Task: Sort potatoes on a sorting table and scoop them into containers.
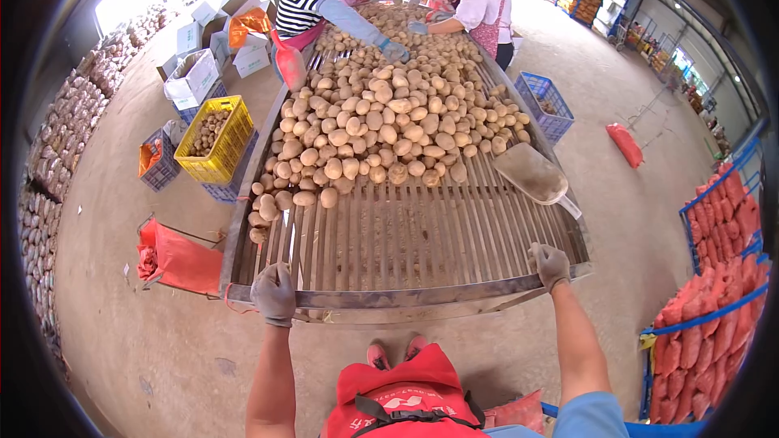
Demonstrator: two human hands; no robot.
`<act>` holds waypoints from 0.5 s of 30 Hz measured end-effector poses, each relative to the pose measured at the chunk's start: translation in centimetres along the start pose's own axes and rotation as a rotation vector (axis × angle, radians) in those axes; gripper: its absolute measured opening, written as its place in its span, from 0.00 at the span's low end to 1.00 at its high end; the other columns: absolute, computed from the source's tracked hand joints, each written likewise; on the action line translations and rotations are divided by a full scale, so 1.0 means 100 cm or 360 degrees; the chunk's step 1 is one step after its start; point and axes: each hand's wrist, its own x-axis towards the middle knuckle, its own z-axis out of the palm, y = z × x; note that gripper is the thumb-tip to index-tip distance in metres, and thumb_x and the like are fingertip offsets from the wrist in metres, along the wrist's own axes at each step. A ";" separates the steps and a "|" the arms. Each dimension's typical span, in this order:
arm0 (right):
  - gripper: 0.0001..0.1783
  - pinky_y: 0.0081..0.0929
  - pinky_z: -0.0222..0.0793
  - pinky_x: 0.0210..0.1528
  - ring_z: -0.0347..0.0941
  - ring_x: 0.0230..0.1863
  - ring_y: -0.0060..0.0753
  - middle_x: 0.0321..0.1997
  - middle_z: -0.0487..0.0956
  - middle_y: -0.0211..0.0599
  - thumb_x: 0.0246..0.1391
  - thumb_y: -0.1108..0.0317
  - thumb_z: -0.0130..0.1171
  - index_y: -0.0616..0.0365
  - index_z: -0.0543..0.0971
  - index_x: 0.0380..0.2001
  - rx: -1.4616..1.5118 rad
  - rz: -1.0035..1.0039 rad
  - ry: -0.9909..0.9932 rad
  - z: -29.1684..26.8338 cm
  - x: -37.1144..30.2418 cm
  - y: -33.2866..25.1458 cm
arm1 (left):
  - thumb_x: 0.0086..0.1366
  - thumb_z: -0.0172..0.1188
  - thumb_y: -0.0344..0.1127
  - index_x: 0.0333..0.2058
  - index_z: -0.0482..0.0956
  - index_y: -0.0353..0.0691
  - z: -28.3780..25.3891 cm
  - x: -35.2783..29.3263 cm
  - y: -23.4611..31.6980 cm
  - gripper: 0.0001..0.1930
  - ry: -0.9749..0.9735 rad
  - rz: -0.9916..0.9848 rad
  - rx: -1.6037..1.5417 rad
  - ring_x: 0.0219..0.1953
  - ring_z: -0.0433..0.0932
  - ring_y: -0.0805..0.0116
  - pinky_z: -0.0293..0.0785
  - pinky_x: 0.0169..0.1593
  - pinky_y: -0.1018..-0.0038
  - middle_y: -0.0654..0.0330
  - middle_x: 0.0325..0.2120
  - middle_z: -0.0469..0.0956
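A slatted metal sorting table (pixel 381 298) stretches away in front of me. Its far and middle part carries a big heap of potatoes (pixel 381 113). My left hand (pixel 274 294), in a grey glove, is closed on the near rim by the left corner. Near the right corner, my right hand (pixel 550 266) in a matching glove is closed on the same rim. Its fingertips are partly hidden. Bare slats lie between the two hands and the heap. Beyond my right hand a metal scoop (pixel 531 172) rests on the slats, handle over the right edge.
Several co-workers stand around the far end; one gloved hand (pixel 395 52) touches the potatoes. A red scoop (pixel 289 63) leans at the left side. A yellow crate (pixel 217 139) and a red sack on a frame (pixel 182 258) stand left, a blue crate (pixel 545 107) right. Red sacks (pixel 690 341) are stacked right.
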 end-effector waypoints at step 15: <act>0.26 0.33 0.80 0.37 0.88 0.29 0.32 0.25 0.89 0.38 0.73 0.46 0.60 0.57 0.92 0.35 -0.0036 0.0007 0.0037 -0.004 0.001 -0.020 | 0.75 0.58 0.41 0.31 0.87 0.40 0.006 0.004 -0.004 0.15 -0.0011 -0.0040 0.0065 0.35 0.85 0.44 0.77 0.40 0.53 0.48 0.30 0.86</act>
